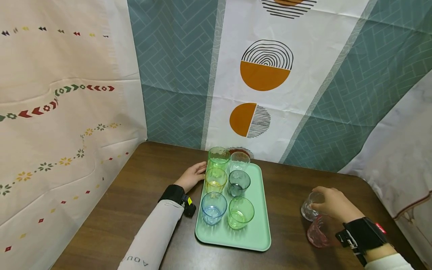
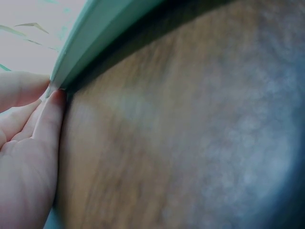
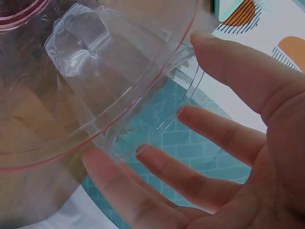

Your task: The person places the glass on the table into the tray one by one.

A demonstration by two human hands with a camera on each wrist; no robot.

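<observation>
My left hand is at the left edge of a mint-green tray; in the left wrist view its thumb and a finger pinch the tray's rim. Six glasses stand in two columns on the tray, including a yellow glass and a taller green glass near this hand. Off to the right, my right hand holds a clear glass near its rim, thumb on one side and fingers on the other. A pink glass sits just below it, its rim large in the right wrist view.
Also on the tray are a blue glass, a light green glass, a grey glass and a clear glass. Brown table lies between tray and right-hand glasses. Patterned cloth hangs behind the table.
</observation>
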